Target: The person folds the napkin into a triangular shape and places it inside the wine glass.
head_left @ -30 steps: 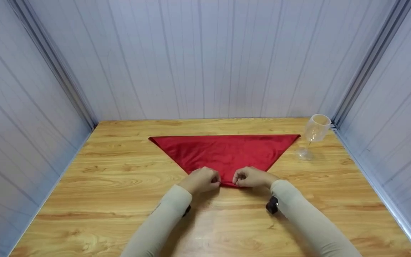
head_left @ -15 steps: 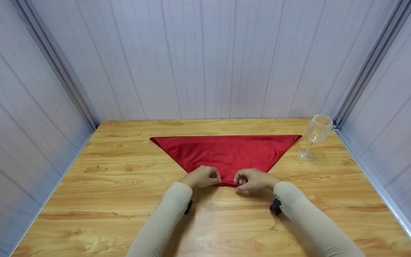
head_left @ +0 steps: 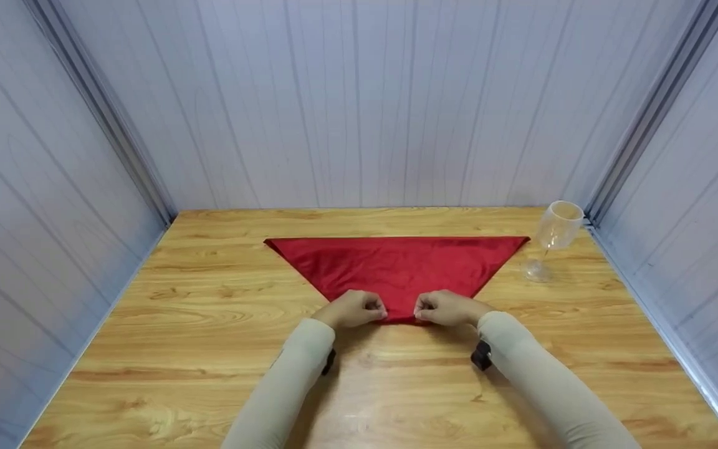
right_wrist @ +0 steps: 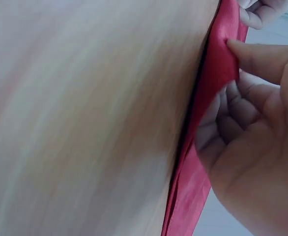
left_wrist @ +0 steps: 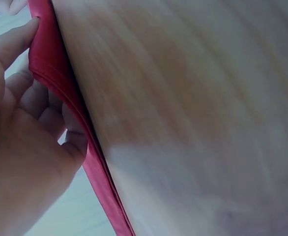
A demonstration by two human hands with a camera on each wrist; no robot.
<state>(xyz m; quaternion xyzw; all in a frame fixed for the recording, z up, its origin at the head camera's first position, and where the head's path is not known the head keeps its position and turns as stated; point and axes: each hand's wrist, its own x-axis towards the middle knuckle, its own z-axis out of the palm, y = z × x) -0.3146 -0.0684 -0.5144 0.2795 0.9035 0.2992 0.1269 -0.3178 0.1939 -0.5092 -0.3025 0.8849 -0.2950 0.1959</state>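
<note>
Nearest: left hand and right hand, side by side at the near tip of the red napkin. Fingers curled, thumbs opposed — both pinching a narrow turned-up strip of cloth at that tip. Beyond: napkin flat on the wooden table, already folded to a triangle, long edge far. Judged early stage — one small fold started, most of the triangle untouched. Far right: empty wine glass, apart from the cloth.
</note>
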